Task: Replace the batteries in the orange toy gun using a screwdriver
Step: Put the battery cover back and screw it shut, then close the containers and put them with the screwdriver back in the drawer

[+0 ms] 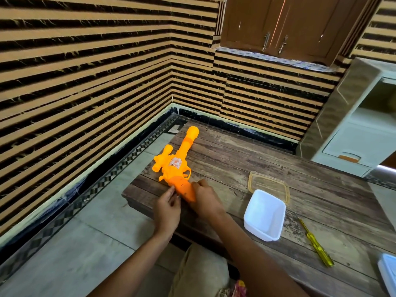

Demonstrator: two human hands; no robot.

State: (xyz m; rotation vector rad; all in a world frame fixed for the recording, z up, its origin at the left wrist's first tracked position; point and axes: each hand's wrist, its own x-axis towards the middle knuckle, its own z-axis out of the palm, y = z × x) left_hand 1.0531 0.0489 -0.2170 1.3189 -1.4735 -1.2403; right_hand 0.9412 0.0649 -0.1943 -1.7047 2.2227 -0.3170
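The orange toy gun (pixel 179 161) lies flat on the wooden table (pixel 267 168), barrel pointing away toward the wall corner, grip nearest me. My left hand (pixel 168 209) touches the grip's left edge with its fingertips. Across from it, my right hand (pixel 206 199) has its fingers curled over the right side of the grip. A yellow screwdriver (pixel 317 245) rests on the table to the right, apart from both hands. No batteries are visible.
A white plastic container (pixel 264 215) stands right of the gun, with a clear yellowish lid (pixel 269 186) behind it. Another container's corner (pixel 387 273) shows at the right edge. The table's left edge drops to a tiled floor; striped walls and a cabinet lie beyond.
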